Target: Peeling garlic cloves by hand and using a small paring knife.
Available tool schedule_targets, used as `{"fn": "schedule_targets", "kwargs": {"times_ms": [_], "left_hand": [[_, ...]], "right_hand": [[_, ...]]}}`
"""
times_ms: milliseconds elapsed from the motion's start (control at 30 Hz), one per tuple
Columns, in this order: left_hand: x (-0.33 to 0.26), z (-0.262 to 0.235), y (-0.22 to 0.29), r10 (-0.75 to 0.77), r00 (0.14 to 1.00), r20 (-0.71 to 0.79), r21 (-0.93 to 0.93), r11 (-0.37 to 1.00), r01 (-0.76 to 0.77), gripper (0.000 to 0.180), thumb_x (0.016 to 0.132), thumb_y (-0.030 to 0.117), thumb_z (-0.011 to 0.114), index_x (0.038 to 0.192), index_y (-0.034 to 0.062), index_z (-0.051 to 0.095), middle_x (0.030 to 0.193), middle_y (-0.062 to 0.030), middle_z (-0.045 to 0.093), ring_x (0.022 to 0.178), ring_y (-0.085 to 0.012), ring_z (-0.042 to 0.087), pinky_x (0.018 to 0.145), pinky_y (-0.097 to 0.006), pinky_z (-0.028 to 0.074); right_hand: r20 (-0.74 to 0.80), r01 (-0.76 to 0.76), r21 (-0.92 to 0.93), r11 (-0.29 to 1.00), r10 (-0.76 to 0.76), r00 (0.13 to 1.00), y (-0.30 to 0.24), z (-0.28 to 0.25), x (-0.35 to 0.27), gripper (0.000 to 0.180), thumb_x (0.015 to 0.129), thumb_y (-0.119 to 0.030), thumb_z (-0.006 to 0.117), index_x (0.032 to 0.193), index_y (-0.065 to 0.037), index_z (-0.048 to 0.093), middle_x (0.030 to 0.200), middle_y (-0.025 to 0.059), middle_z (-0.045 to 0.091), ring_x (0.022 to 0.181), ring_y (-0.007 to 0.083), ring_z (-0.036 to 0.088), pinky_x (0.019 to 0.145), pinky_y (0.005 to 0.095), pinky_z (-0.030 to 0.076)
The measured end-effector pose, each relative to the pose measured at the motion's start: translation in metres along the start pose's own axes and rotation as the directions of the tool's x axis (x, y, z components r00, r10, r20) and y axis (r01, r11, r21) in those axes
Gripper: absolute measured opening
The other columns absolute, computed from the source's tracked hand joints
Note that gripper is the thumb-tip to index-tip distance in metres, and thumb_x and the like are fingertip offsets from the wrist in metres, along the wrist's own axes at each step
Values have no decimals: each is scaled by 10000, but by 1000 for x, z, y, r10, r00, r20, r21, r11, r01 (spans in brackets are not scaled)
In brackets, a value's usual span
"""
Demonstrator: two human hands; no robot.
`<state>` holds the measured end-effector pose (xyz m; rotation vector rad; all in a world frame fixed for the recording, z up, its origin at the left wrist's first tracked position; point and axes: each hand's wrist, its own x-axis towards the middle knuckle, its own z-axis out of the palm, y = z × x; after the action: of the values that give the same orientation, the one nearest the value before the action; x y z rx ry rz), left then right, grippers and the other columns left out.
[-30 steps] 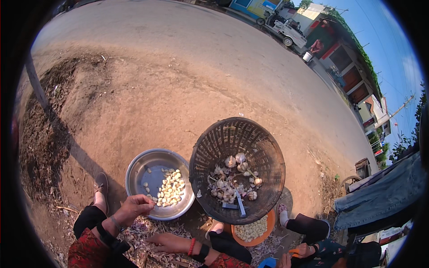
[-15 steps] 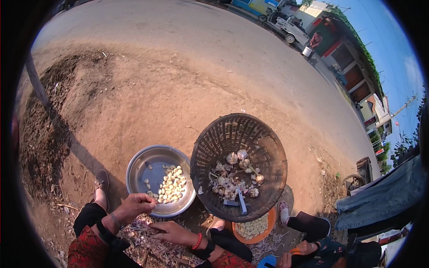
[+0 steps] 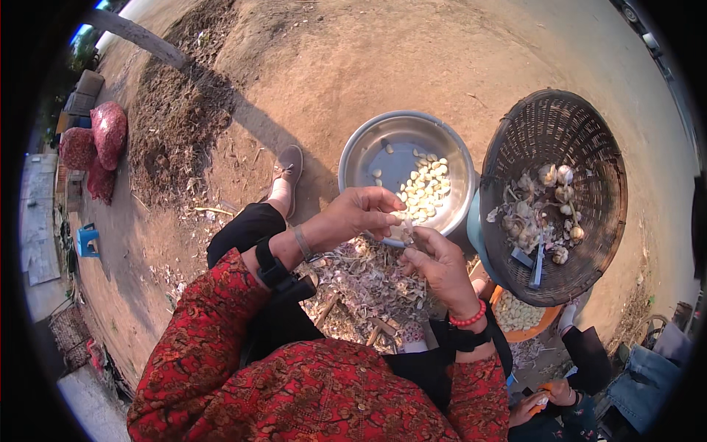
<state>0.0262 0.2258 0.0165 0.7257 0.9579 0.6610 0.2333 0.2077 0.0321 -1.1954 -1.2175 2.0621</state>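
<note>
Over the near rim of a steel basin, my left hand and my right hand come close together, fingertips pinched. Between them is a small pale garlic clove with papery skin, partly hidden by the fingers. Peeled garlic cloves lie in the basin, mostly on its right side. To the right, a dark woven basket holds garlic bulbs, loose skins and a grey metal piece.
Garlic skins litter the ground below my hands. An orange bowl of peeled cloves sits under the basket, near another person's hands. Red mesh sacks, a blue stool and a post stand left.
The view has swung left and down, so the basin and basket appear farther right. My right hand has risen to meet my left at the basin's near rim, fingertips now together.
</note>
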Motion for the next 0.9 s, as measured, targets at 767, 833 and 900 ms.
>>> {"fn": "schedule_targets", "kwargs": {"times_ms": [767,833,900], "left_hand": [[-13,9,-3,304,940,152,530,778,-337,149,749,56,637,886,57,578,798,-7,488,735,-89,462,645,-233,378],[-14,7,-4,314,934,169,526,773,-355,168,758,78,646,913,67,582,810,2,480,730,-81,444,636,-228,361],[-13,8,-4,314,929,195,540,757,-369,162,765,83,643,914,65,582,810,10,471,728,-76,442,630,-218,354]], "right_hand": [[75,-97,47,994,94,993,2,5,3,281,834,-93,530,1074,51,499,756,63,566,604,105,553,550,217,450],[74,-107,42,993,104,992,3,5,4,269,836,-94,530,1064,46,507,752,65,568,601,106,556,548,216,450],[59,-104,41,994,102,993,5,3,3,249,839,-99,528,1047,37,530,729,57,574,579,102,555,536,210,446]]}}
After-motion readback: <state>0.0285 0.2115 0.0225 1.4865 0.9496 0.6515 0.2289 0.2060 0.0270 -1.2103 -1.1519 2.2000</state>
